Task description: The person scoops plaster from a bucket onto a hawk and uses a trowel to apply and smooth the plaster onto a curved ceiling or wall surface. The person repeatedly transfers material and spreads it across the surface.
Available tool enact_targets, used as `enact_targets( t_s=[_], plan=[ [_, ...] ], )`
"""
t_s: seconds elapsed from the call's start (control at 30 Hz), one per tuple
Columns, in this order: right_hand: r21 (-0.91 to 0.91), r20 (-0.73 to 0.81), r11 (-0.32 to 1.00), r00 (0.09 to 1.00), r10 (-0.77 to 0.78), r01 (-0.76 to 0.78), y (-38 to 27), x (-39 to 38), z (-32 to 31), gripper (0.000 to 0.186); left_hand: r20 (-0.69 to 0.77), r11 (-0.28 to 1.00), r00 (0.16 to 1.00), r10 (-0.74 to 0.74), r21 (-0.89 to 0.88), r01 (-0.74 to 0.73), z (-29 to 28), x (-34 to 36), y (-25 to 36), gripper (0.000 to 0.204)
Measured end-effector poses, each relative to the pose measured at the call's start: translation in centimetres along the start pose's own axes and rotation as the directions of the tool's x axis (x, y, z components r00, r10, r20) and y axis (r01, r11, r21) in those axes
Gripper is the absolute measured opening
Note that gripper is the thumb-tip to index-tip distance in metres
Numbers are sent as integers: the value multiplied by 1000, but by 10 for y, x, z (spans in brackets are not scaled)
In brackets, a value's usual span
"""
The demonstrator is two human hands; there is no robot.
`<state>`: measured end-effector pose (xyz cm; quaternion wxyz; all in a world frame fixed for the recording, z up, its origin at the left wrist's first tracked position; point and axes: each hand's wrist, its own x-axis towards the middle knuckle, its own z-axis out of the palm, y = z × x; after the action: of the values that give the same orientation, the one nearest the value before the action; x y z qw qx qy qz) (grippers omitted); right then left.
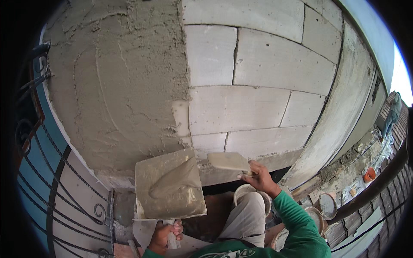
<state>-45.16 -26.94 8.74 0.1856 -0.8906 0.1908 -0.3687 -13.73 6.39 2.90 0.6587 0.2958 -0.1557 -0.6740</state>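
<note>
My left hand is closed round the handle of a square plasterer's hawk, held flat in front of the wall's foot. A ridge of wet grey mortar lies on the hawk. In my right hand I grip a trowel, its pale blade pointing left, just right of the hawk and apart from it. Ahead stands a wall of white blocks. Its left part carries a coat of rough grey plaster that ends in an uneven vertical edge.
Twisted iron railing runs along the left. Buckets stand at lower right, beside a dark pipe and roof tiles. An orange bucket sits farther off. At far right another person is partly visible.
</note>
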Motion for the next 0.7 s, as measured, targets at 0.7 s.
enact_targets(
  t_s=[0.7],
  plan=[
    [-67, 478, 923, 800, 363, -379, -29, 31, -5, 37, -255, 981, 966, 47, 196, 4, -2, -4, 2, 27]
  ],
)
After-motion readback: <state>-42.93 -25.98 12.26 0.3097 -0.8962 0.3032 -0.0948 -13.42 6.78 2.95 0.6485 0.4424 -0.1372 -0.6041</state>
